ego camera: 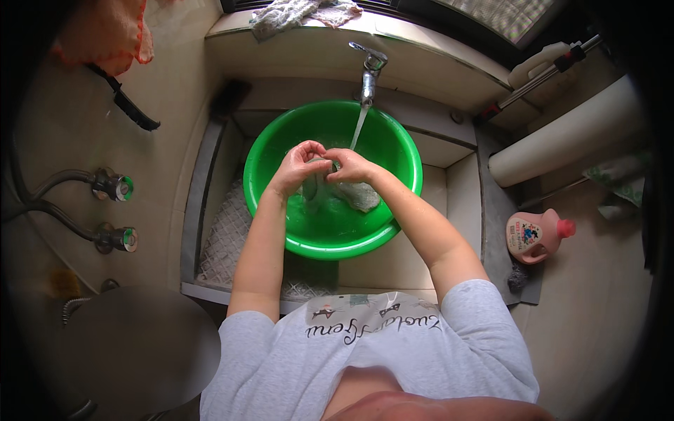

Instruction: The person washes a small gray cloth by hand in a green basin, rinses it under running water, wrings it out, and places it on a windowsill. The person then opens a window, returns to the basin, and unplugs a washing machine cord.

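Over a round green plastic basin (pixel 337 251), my left hand (pixel 298 167) and my right hand (pixel 350 165) come close together. Between their fingers is a wet grey-green cloth (pixel 311 185), its lower part hanging down into the basin; its exact shape is hard to make out. A second pale grey wet cloth (pixel 362 196) lies in the basin below my right hand. From the chrome faucet (pixel 368 84), a stream of water (pixel 359 126) runs into the basin just beyond my hands.
The basin rests in a tiled sink (pixel 480 210) with a ridged surface (pixel 225 239) at left. A pink detergent bottle (pixel 533 236) and a thick white pipe (pixel 566 134) are at right. Valves (pixel 117 188) and a black brush (pixel 129 105) are on the left wall. Rags (pixel 303 16) lie on the ledge.
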Tool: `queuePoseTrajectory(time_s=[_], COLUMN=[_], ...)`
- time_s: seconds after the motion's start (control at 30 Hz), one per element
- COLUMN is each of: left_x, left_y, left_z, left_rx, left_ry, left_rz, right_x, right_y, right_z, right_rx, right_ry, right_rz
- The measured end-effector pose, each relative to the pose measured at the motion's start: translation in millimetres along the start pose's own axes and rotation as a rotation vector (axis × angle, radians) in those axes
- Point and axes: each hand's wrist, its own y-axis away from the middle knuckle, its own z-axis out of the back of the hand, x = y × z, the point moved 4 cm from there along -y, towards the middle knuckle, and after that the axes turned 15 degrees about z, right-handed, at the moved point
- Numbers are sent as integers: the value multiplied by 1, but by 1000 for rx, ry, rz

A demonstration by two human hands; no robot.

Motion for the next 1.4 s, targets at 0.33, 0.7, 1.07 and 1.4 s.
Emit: queuePoseTrajectory(time_s=[0.33,0.7,1.07,1.4], left_x=[7,38,62,85], left_y=[5,-2,-14,-51], left_z=[-1,34,37,23], left_rx=[-223,-473,-204,97], left_ry=[-901,-1034,261,381], left_rz=[172,468,767,99], right_x=[13,-62,20,76], right_y=[12,18,-31,-37], right_z=[36,60,-23,-13], right_rx=[-454,-156,-411,-582], right_ry=[-451,402,-153,479], right_rz=[-120,-509,-120,415])
